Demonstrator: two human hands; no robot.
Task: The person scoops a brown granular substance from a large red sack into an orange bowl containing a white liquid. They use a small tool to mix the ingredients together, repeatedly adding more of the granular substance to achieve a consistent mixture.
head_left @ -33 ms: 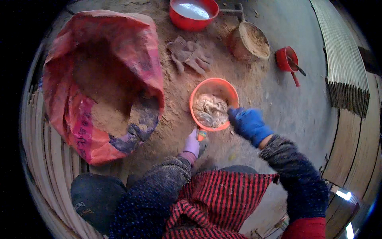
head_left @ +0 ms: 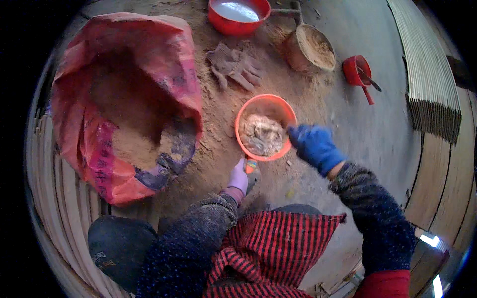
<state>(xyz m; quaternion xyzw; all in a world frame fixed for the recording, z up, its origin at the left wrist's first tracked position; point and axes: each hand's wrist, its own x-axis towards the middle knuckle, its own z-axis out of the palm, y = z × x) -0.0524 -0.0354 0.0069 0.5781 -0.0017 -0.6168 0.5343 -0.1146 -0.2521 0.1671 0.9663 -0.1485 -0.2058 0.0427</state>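
An orange plastic dipper [head_left: 240,138] holds a lumpy, wet, pale-brown mix [head_left: 266,135]. My left hand [head_left: 238,180], in a lavender glove, is closed around the dipper's short handle on its near side. At the dipper's right rim is my right hand [head_left: 318,149] in a blue glove, slightly blurred, with its fingers curled closed. Whatever those fingers grip is hidden by the glove.
A big red sack [head_left: 169,74] of brown powder gapes at the left. Beyond the dipper lie dusty gloves [head_left: 236,67], a red basin [head_left: 233,26] of whitish liquid, and a powder-filled pot [head_left: 296,52]. A red dipper [head_left: 352,72] and stacked corrugated sheets [head_left: 430,74] are at the right.
My right hand has shifted slightly up and to the right along the dipper's rim. The left hand keeps its hold on the handle. The whole view has shifted a little.
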